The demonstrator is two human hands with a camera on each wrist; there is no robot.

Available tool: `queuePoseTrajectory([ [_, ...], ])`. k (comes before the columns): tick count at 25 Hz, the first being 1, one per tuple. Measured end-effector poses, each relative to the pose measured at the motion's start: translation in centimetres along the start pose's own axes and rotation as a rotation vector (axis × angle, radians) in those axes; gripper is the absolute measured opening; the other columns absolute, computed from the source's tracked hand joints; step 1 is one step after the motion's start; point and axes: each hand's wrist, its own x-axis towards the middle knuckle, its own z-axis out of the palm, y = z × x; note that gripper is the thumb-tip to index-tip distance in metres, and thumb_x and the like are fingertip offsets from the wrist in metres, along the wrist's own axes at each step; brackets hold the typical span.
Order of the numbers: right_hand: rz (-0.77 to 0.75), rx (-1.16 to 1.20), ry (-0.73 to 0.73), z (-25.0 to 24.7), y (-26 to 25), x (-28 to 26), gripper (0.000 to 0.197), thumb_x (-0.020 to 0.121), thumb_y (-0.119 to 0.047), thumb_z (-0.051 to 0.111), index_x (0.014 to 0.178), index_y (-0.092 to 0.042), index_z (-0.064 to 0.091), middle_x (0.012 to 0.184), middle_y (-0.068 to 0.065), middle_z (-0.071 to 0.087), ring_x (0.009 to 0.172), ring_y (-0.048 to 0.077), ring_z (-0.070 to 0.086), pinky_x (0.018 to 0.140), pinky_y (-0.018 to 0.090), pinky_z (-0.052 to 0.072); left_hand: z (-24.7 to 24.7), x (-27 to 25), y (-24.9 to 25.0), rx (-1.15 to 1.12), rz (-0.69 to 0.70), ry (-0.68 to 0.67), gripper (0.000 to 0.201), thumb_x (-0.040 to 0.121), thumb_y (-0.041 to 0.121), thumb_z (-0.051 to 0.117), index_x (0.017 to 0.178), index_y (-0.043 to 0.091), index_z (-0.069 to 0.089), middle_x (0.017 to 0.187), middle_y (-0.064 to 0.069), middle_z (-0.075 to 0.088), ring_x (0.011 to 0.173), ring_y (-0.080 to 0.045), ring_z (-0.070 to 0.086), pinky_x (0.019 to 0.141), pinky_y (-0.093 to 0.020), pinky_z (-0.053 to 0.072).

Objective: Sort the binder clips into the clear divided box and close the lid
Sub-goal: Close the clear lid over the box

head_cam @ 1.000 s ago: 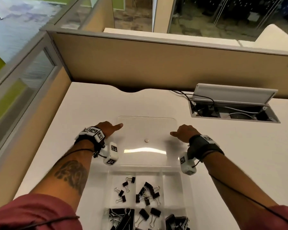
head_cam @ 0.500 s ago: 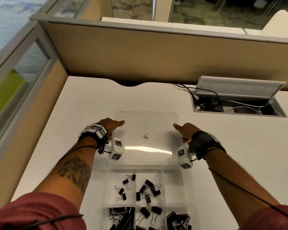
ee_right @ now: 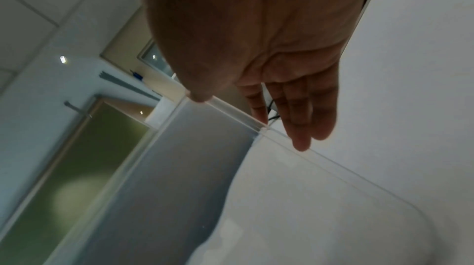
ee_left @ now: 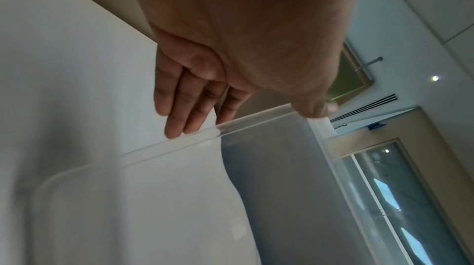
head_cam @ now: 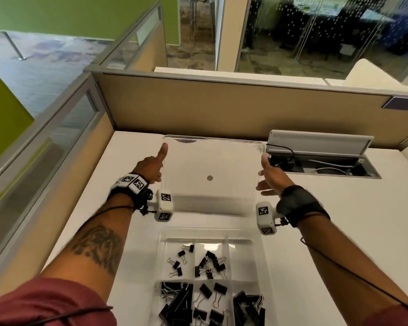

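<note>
The clear lid (head_cam: 210,161) stands tilted up off the desk, beyond the clear divided box (head_cam: 161,234). My left hand (head_cam: 159,161) holds its left edge, thumb in front and straight fingers (ee_left: 179,115) behind. My right hand (head_cam: 263,175) holds the right edge the same way, its fingers (ee_right: 302,107) straight along the rim. Both wrist views show the lid's (ee_left: 179,198) (ee_right: 295,198) edge between thumb and fingers. Black binder clips (head_cam: 210,264) lie in several compartments of the open box, larger ones nearest me.
An open cable hatch (head_cam: 320,161) with wires sits in the white desk (head_cam: 127,184) just right of the lid. A tan partition wall (head_cam: 222,107) closes the desk's far side, another the left side.
The lid lay flat on the desk with both hands at its sides. Now both hands have raised its far edge, so it stands tilted up. The head view has also tipped upward.
</note>
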Motion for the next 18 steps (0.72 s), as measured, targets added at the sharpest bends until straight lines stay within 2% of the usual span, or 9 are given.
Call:
queuePoseTrajectory([
  [2,-0.049,0.128,0.043,-0.5,-0.2,-1.9,0.097,0.078,-0.084,0.024,0.114,-0.001,0.059,0.102,0.025,0.068,0.084,0.027,0.069,0.073,0.036,0.058,-0.4,-2.0,0.2,-0.097,0.068,0.073,0.097,0.066,0.095,0.013,0.090,0.015,0.064,0.089,-0.013,0.071,0.087,-0.027,0.070,0.091,-0.043,0.054],
  [4,-0.099,0.279,0.043,-0.9,0.1,-3.6,0.100,0.075,-0.086,0.026,0.124,-0.003,0.054,0.114,0.022,0.064,0.085,0.028,0.070,0.073,0.036,0.058,-0.4,-3.6,-0.3,-0.254,0.113,0.097,0.099,0.067,0.094,0.014,0.091,0.013,0.067,0.092,-0.013,0.072,0.087,-0.024,0.071,0.090,-0.041,0.054],
  [6,-0.129,0.461,-0.003,-1.2,0.9,-5.1,0.103,0.075,-0.086,0.024,0.136,-0.005,0.044,0.127,0.017,0.056,0.093,0.030,0.069,0.075,0.037,0.056,-0.6,-5.0,-1.7,-0.406,0.123,0.064,0.107,0.066,0.094,0.014,0.094,0.006,0.069,0.097,-0.014,0.073,0.090,-0.021,0.072,0.089,-0.038,0.055],
  [9,-0.131,0.644,-0.053,-1.5,2.8,-7.2,0.101,0.080,-0.081,0.025,0.134,0.003,0.043,0.126,0.020,0.057,0.098,0.031,0.068,0.079,0.036,0.055,-1.0,-6.8,-4.3,-0.506,0.096,-0.013,0.108,0.062,0.095,0.024,0.096,0.003,0.071,0.096,-0.012,0.074,0.093,-0.020,0.071,0.083,-0.030,0.054],
  [10,-0.137,0.663,-0.058,-1.5,3.4,-7.9,0.095,0.083,-0.076,0.031,0.130,0.005,0.047,0.122,0.021,0.060,0.098,0.031,0.069,0.080,0.036,0.055,-1.0,-7.3,-4.9,-0.524,0.091,-0.027,0.096,0.070,0.087,0.037,0.099,0.001,0.070,0.094,-0.012,0.074,0.094,-0.022,0.070,0.079,-0.028,0.054],
  [11,-0.145,0.666,-0.058,-1.5,4.1,-8.8,0.086,0.087,-0.069,0.039,0.124,0.007,0.052,0.120,0.021,0.061,0.097,0.031,0.069,0.078,0.033,0.056,-0.8,-8.3,-5.7,-0.537,0.100,-0.028,0.077,0.079,0.069,0.054,0.102,-0.002,0.069,0.094,-0.014,0.073,0.097,-0.026,0.070,0.075,-0.025,0.056],
  [13,-0.163,0.644,-0.061,-1.2,5.5,-10.5,0.060,0.092,-0.043,0.055,0.120,0.010,0.055,0.122,0.022,0.060,0.093,0.028,0.069,0.070,0.027,0.057,-0.4,-10.1,-7.0,-0.481,0.134,-0.004,0.045,0.080,0.024,0.075,0.112,-0.005,0.064,0.097,-0.018,0.071,0.097,-0.029,0.069,0.069,-0.017,0.057],
  [15,-0.186,0.637,-0.062,-1.0,7.4,-11.9,0.042,0.091,-0.017,0.061,0.123,0.010,0.053,0.121,0.026,0.060,0.086,0.025,0.068,0.071,0.026,0.058,0.0,-11.8,-8.6,-0.426,0.144,0.016,0.052,0.076,0.003,0.077,0.123,-0.003,0.057,0.099,-0.020,0.070,0.081,-0.021,0.069,0.066,-0.014,0.057],
  [18,-0.180,0.610,-0.035,-0.4,10.6,-13.7,0.052,0.085,0.000,0.064,0.132,0.009,0.044,0.108,0.026,0.064,0.084,0.028,0.066,0.075,0.028,0.053,1.3,-14.4,-11.0,-0.403,0.126,0.021,0.054,0.078,-0.006,0.072,0.127,-0.009,0.051,0.087,-0.014,0.068,0.071,-0.017,0.065,0.061,-0.017,0.056],
])
